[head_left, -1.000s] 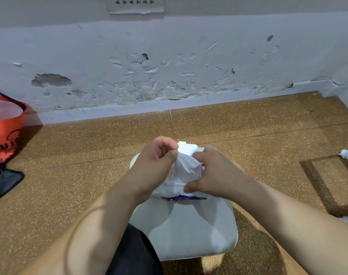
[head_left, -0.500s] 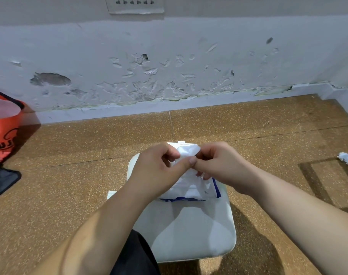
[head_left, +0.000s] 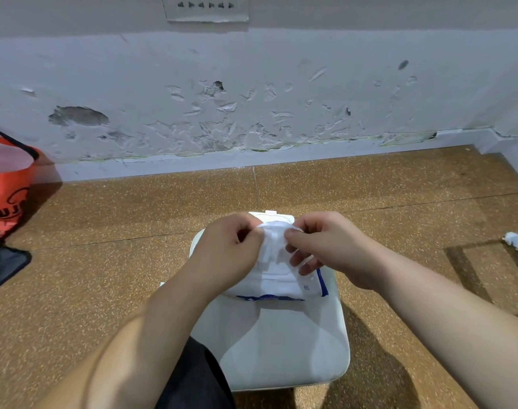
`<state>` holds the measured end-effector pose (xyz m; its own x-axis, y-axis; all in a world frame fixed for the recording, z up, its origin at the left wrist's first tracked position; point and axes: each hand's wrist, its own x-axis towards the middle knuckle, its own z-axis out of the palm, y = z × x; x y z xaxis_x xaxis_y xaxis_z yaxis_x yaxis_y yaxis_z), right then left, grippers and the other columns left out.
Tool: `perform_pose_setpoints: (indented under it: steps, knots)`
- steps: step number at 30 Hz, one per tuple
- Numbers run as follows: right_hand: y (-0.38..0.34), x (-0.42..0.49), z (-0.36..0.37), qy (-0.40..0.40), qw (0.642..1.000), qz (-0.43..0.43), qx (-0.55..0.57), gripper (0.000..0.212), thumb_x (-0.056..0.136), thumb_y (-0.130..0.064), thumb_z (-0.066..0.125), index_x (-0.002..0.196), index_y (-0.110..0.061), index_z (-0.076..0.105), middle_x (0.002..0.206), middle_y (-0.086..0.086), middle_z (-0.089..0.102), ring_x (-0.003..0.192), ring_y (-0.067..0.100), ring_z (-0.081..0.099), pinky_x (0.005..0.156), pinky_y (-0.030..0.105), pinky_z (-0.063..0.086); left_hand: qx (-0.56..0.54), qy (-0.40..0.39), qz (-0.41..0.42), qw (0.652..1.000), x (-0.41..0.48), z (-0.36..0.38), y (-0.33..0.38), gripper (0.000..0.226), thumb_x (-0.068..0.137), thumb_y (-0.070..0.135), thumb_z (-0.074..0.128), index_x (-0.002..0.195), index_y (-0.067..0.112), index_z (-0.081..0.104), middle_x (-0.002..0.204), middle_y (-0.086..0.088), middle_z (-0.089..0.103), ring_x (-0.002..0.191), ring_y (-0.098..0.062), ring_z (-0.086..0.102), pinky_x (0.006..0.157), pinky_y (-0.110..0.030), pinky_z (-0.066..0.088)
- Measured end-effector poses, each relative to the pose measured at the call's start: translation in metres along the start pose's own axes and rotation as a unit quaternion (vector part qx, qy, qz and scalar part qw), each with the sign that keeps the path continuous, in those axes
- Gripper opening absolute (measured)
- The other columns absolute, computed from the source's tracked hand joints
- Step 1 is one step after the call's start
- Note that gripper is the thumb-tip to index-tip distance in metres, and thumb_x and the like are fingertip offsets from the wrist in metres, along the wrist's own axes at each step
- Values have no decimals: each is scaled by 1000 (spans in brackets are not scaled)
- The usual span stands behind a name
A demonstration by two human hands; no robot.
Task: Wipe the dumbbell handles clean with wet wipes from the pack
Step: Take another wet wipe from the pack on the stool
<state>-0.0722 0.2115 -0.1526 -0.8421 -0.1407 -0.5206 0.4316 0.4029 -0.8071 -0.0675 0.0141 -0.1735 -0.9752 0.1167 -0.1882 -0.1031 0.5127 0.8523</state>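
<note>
Brown speckled floor [head_left: 104,290] fills the lower two thirds of the head view, crossed by thin dark joint lines. Pale grey plastered wall [head_left: 281,84] with flaking, chipped paint spans the top, from 9 o'clock to 3 o'clock. White rounded-square plastic stool seat [head_left: 281,349] stands on the floor just below centre, toward 6 o'clock. Two bare forearms enter from 7 o'clock and 4 o'clock and meet over the far half of the seat. Orange fabric bag [head_left: 7,190] with dark lettering sits at 9 o'clock against the wall. Left hand [head_left: 225,255]: fingers curled, thumb and forefinger pinching the wet wipe at its left edge. Right hand [head_left: 331,249]: thumb and forefinger pinching the same wipe at its right edge, the other fingers loosely bent above the pack. White soft plastic pack [head_left: 281,286] with blue edging lies on the far part of the seat, directly under both hands, its white lid [head_left: 271,215] raised at 12 o'clock. White wall socket plate [head_left: 206,8] sits at 12 o'clock. Dark cloth [head_left: 4,267] lies on the floor just below the bag. Thin white wet wipe [head_left: 274,234] stands up from the pack, gathered between the two hands. Crumpled white tissue [head_left: 517,241] lies on the floor at 3 o'clock, well apart from the seat.
</note>
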Motion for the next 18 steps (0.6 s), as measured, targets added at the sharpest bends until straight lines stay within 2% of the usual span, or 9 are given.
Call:
perform_pose_setpoints:
  steps: [4,7,10,12,15,18]
  knots:
    - [1,1,-1,23,1000,-8,3,21,100,-20,67,96,0,69,91,20,74,69,23,71,65,37,61,-80,31,-23,996,1,-4,6,26,96,21,55,74,9,57,69,11,52,58,-5,44,60,-27,35]
    - [0,1,1,38,999,-27,11,20,100,-19,66,94,0,66,86,13,75,73,23,72,69,41,61,-109,42,9,993,-2,-3,12,29,98,28,60,77,8,59,64,11,52,57,-5,47,57,-20,40]
    - [0,2,4,46,997,-31,44,18,99,-17,66,87,-3,64,78,10,72,76,26,73,70,41,60,-133,40,20,990,-2,-2,10,21,91,28,73,79,13,64,68,-5,67,62,-14,59,59,-29,48]
    - [-1,1,4,42,997,-29,55,14,98,-19,69,90,-7,67,77,9,72,75,24,73,70,41,61,-142,36,10,989,-1,-3,8,26,83,29,82,77,12,64,72,-13,67,62,-18,57,59,-33,47]
    - [-2,-1,5,49,996,-33,67,15,96,-18,73,97,-4,69,81,18,73,70,25,72,69,42,61,-128,26,-9,991,-2,-4,8,42,72,32,91,75,8,56,65,-5,55,59,-15,48,54,-30,41]
    - [-3,0,6,69,994,-55,62,14,95,-12,73,92,2,69,80,24,72,66,26,70,69,45,61,-150,3,-37,988,-2,-3,9,44,68,36,92,73,12,55,66,-1,57,61,-17,54,57,-34,44]
